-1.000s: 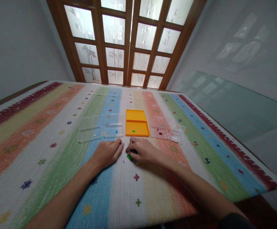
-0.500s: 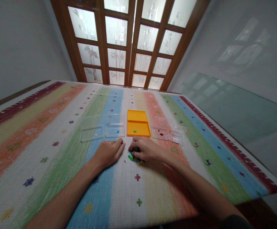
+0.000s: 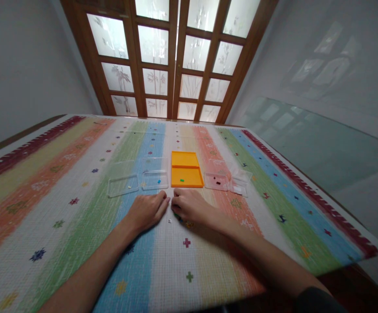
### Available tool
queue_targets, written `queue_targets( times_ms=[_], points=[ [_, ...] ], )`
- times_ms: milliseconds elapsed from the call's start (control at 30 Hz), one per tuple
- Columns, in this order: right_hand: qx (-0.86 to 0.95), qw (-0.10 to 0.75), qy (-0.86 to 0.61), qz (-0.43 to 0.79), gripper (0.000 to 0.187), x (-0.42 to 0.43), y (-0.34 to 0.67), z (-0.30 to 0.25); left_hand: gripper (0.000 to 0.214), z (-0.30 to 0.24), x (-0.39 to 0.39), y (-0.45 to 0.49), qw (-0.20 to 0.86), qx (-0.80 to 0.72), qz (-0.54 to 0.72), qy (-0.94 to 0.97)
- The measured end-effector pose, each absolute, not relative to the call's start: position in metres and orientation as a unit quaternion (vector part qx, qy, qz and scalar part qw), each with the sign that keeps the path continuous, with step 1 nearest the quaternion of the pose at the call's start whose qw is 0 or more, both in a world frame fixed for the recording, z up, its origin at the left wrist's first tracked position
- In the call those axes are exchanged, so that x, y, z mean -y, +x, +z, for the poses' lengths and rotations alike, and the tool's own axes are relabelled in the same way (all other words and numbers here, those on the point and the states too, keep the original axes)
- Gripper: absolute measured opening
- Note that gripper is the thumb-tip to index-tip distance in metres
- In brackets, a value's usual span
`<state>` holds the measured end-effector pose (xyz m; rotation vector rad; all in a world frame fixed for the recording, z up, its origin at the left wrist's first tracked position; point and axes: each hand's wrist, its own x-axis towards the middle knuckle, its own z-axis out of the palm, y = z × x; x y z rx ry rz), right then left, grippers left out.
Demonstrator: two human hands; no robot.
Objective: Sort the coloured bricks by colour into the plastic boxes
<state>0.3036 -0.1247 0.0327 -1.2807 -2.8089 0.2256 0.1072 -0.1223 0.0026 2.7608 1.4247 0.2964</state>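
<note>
Farthest left in the row of containers lies a clear plastic rectangular tray [image 3: 123,185] with a tiny pale piece inside; just beside it, a second clear plastic tray [image 3: 155,179] holds a small blue piece. Both rest on the striped, multicoloured woven tablecloth [image 3: 61,191].

The left hand [image 3: 147,210] lies palm-down on the cloth below the second clear tray, fingers together and flat, gripping nothing. A tiny pale bit [image 3: 169,221] sits on the cloth just beside it, between the two hands.

The right hand [image 3: 190,206] rests knuckles-up close to the left, its fingers curled down over a small heap of coloured plastic pieces [image 3: 186,223] (only a sliver of green and yellow peeks out at the hand's lower edge); whether the fingertips pinch a piece cannot be told.

Just above the right hand lies an orange plastic two-compartment tray [image 3: 185,170] with a small green piece in its near compartment. Right of it come a clear plastic box with dark red pieces [image 3: 217,181] and a last small clear plastic box [image 3: 240,184].
</note>
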Motion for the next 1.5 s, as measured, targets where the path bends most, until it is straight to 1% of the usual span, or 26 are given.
queue_targets(
  times_ms=[200, 300, 367, 467, 533, 567, 700, 833, 933, 1100, 1200, 1367, 1500],
  points=[
    [0.914, 0.026, -0.405, 0.025, 0.022, 0.130, 0.299, 0.024, 0.039, 0.002, 0.122, 0.107, 0.012, -0.455, 0.105, 0.884],
    [0.908, 0.037, -0.417, 0.026, 0.021, 0.129, 0.303, 0.031, 0.038, 0.001, 0.121, 0.105, 0.023, -0.450, 0.117, 0.885],
    [0.895, 0.061, -0.439, 0.037, 0.022, 0.126, 0.315, 0.040, 0.038, 0.001, 0.121, 0.104, 0.028, -0.451, 0.121, 0.884],
    [0.864, 0.137, -0.482, 0.050, 0.019, 0.118, 0.356, 0.053, 0.038, 0.002, 0.121, 0.104, 0.030, -0.455, 0.115, 0.882],
    [0.827, 0.177, -0.531, 0.049, 0.016, 0.112, 0.395, 0.057, 0.039, 0.003, 0.121, 0.105, 0.029, -0.456, 0.106, 0.883],
    [0.809, 0.187, -0.555, 0.049, 0.017, 0.110, 0.416, 0.059, 0.040, 0.003, 0.122, 0.106, 0.027, -0.456, 0.101, 0.884],
    [0.767, 0.177, -0.611, 0.077, 0.023, 0.109, 0.492, 0.057, 0.040, 0.004, 0.122, 0.107, 0.022, -0.457, 0.086, 0.885],
    [0.750, 0.161, -0.633, 0.108, 0.031, 0.113, 0.527, 0.046, 0.038, 0.002, 0.122, 0.106, 0.027, -0.455, 0.097, 0.885],
    [0.742, 0.161, -0.642, 0.107, 0.033, 0.114, 0.530, 0.036, 0.037, 0.000, 0.121, 0.104, 0.032, -0.452, 0.114, 0.884],
    [0.736, 0.151, -0.656, 0.074, 0.028, 0.113, 0.526, 0.026, 0.036, -0.002, 0.120, 0.103, 0.039, -0.448, 0.119, 0.885],
    [0.734, 0.149, -0.660, 0.065, 0.030, 0.113, 0.528, 0.026, 0.036, -0.002, 0.119, 0.102, 0.045, -0.447, 0.116, 0.886],
    [0.729, 0.197, -0.652, 0.074, 0.037, 0.117, 0.525, 0.033, 0.037, -0.002, 0.119, 0.101, 0.049, -0.445, 0.121, 0.886],
    [0.736, 0.251, -0.622, 0.091, 0.045, 0.124, 0.505, 0.043, 0.034, 0.002, 0.121, 0.101, 0.106, -0.415, 0.148, 0.891]
  ],
)
